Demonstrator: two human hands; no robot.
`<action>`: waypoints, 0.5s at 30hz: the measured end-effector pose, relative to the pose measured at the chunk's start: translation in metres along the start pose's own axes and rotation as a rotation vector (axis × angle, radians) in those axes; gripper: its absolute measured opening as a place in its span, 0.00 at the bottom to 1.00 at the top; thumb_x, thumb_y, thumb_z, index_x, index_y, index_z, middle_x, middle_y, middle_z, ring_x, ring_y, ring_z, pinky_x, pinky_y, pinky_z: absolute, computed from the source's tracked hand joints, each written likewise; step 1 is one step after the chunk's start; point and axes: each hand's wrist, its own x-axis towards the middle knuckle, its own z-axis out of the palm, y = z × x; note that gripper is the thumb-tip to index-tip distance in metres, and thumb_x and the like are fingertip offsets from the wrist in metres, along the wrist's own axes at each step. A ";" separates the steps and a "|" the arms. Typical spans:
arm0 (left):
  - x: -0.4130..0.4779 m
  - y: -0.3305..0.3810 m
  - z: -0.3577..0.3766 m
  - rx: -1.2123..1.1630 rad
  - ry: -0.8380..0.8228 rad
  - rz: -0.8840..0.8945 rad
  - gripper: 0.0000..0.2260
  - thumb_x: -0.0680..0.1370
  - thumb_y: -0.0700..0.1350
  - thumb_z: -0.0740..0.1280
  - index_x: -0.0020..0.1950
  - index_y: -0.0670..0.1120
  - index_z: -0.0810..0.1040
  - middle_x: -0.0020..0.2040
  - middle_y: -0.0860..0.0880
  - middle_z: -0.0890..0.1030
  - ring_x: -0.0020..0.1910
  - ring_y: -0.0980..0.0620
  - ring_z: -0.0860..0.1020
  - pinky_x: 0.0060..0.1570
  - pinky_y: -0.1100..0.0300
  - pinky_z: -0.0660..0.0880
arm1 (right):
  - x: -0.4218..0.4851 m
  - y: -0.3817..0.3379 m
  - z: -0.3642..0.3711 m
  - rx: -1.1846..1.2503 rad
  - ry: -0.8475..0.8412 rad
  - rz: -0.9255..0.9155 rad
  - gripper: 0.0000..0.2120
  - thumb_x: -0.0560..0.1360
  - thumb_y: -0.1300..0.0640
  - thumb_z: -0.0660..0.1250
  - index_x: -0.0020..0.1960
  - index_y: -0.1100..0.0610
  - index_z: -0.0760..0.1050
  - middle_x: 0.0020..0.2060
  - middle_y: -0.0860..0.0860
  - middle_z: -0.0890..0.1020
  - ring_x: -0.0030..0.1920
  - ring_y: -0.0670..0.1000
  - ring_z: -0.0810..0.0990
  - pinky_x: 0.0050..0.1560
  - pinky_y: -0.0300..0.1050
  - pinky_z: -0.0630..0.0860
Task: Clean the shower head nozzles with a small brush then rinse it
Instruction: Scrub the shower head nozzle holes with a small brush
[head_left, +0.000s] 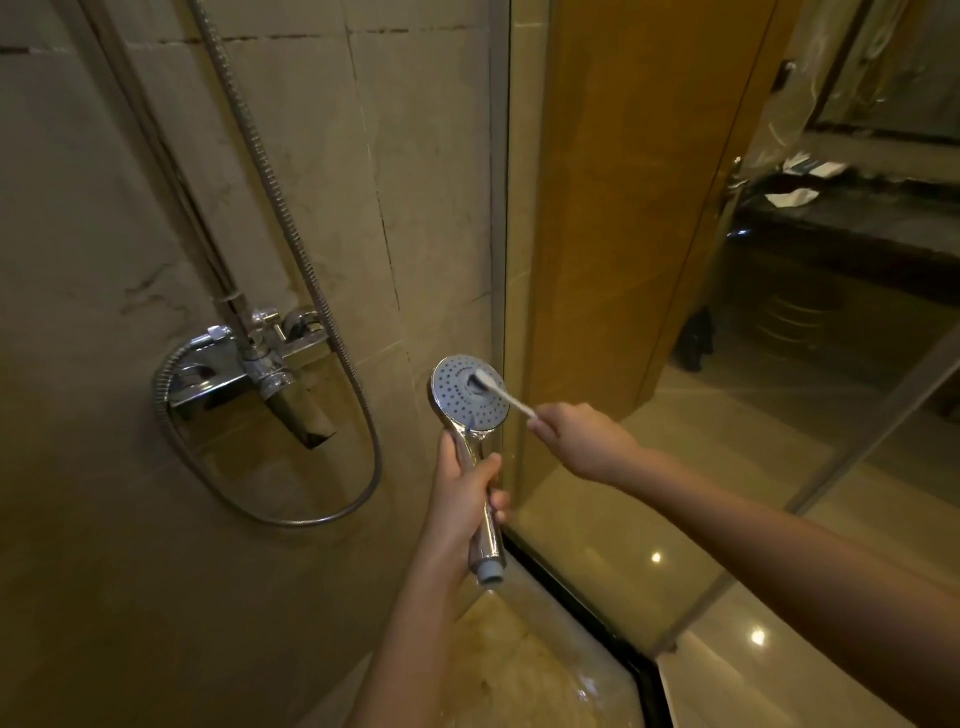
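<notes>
The chrome shower head (457, 395) is detached from its hose and held upright, its grey nozzle face turned toward me. My left hand (465, 499) is wrapped around its handle, with the grey threaded end (491, 571) sticking out below my fist. My right hand (571, 436) pinches the white handle of a small brush (506, 397). The brush's bristle end rests on the nozzle face near its centre.
The chrome mixer tap (260, 364) and its spout are on the tiled wall to the left, with the metal hose (291, 208) looping down beneath. A glass shower panel (597, 260) stands right behind the shower head. A dark vanity counter (841, 218) lies beyond the glass.
</notes>
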 end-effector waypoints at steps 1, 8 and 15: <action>0.000 0.000 0.001 -0.002 -0.001 -0.006 0.18 0.79 0.34 0.58 0.61 0.55 0.67 0.40 0.49 0.70 0.20 0.58 0.67 0.17 0.67 0.64 | 0.000 0.001 -0.001 0.013 0.013 0.006 0.13 0.82 0.47 0.54 0.48 0.52 0.73 0.44 0.56 0.80 0.47 0.61 0.79 0.45 0.51 0.74; 0.000 -0.002 -0.001 0.036 -0.001 0.008 0.20 0.78 0.34 0.59 0.67 0.53 0.64 0.39 0.49 0.71 0.20 0.58 0.67 0.17 0.66 0.65 | 0.000 -0.001 -0.004 0.015 -0.008 0.014 0.11 0.82 0.47 0.53 0.45 0.50 0.69 0.40 0.53 0.78 0.42 0.56 0.78 0.42 0.50 0.76; -0.002 -0.003 -0.005 0.187 0.011 0.050 0.26 0.78 0.36 0.62 0.69 0.60 0.60 0.56 0.52 0.73 0.23 0.58 0.69 0.20 0.65 0.67 | -0.009 0.000 -0.008 -0.056 0.009 0.004 0.12 0.82 0.47 0.53 0.46 0.51 0.71 0.36 0.49 0.76 0.38 0.53 0.78 0.38 0.50 0.76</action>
